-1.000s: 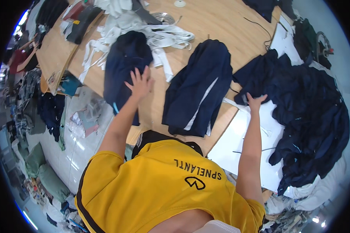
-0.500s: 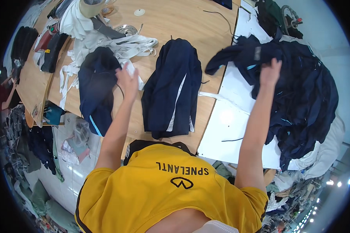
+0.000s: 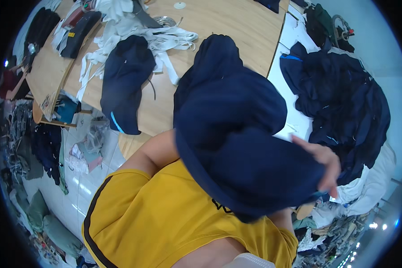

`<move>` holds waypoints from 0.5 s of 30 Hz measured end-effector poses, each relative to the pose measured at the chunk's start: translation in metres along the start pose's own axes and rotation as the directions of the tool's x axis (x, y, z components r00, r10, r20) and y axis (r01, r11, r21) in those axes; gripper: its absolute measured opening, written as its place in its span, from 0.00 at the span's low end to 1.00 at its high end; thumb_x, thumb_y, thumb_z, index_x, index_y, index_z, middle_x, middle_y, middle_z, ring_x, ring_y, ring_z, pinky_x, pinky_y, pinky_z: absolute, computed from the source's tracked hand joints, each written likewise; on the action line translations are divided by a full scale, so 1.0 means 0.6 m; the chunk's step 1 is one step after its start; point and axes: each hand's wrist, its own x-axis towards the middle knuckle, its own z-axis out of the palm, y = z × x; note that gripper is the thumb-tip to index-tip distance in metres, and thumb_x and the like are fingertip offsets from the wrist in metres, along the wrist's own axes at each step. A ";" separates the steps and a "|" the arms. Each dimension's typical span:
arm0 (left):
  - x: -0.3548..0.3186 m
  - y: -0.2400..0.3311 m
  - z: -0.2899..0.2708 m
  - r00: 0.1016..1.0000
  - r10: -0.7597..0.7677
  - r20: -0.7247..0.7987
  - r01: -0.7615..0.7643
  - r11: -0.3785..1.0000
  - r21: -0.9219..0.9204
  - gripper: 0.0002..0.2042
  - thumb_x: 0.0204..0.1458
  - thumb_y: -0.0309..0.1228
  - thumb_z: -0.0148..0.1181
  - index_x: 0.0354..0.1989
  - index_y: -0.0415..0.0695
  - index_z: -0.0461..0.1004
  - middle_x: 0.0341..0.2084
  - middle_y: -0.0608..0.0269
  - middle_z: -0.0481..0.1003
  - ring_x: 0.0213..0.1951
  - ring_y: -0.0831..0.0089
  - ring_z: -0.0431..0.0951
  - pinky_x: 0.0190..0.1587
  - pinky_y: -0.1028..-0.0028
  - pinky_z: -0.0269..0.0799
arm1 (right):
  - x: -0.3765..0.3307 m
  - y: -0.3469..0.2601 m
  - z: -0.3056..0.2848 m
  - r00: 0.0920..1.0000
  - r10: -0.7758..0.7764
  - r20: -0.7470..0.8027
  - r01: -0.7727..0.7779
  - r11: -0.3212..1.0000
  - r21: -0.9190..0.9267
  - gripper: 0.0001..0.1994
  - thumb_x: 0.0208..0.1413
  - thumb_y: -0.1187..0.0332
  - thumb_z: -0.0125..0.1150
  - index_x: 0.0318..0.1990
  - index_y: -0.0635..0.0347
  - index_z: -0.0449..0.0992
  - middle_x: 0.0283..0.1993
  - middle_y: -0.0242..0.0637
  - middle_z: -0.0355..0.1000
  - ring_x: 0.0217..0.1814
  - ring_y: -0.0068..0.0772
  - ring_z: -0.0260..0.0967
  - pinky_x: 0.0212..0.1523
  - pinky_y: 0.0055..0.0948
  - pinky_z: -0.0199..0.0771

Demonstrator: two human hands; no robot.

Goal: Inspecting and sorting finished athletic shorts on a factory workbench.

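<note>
A navy garment [image 3: 236,116] is lifted in front of my chest, bunched and blurred by motion. My right hand [image 3: 324,163] grips its right edge, fingers curled over the cloth. Behind the garment disappears my left forearm; the left hand's fingers are hidden. Partly covered by this cloth, a navy folded garment [image 3: 216,49] lies on the wooden table [image 3: 236,20]. Left of it rests another navy garment [image 3: 127,85] with a light-blue strip near its lower end. A big heap of navy garments [image 3: 348,102] lies at the right.
White fabric strips [image 3: 178,38] tangle at the table's back left, beside a metal disc [image 3: 165,21]. A white board [image 3: 274,67] adjoins the table's right side. Plastic bags [image 3: 96,136] lie on the floor at left. Another person's arm [image 3: 20,82] shows at far left.
My right hand has pulled a navy garment from the heap toward my chest. My left hand has moved right from beside the left garment to behind the lifted cloth. The view has shifted slightly.
</note>
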 end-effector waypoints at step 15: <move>-0.139 0.114 0.114 0.986 -0.050 -0.161 0.135 0.803 0.580 0.26 0.55 0.50 0.42 0.62 0.57 0.55 0.52 0.52 0.63 0.56 0.60 0.61 0.61 0.66 0.51 | -0.009 0.250 0.270 0.556 0.658 -0.508 -0.536 0.751 0.387 0.60 0.38 0.42 0.65 0.66 0.61 0.27 0.70 0.45 0.34 0.71 0.40 0.34 0.66 0.32 0.33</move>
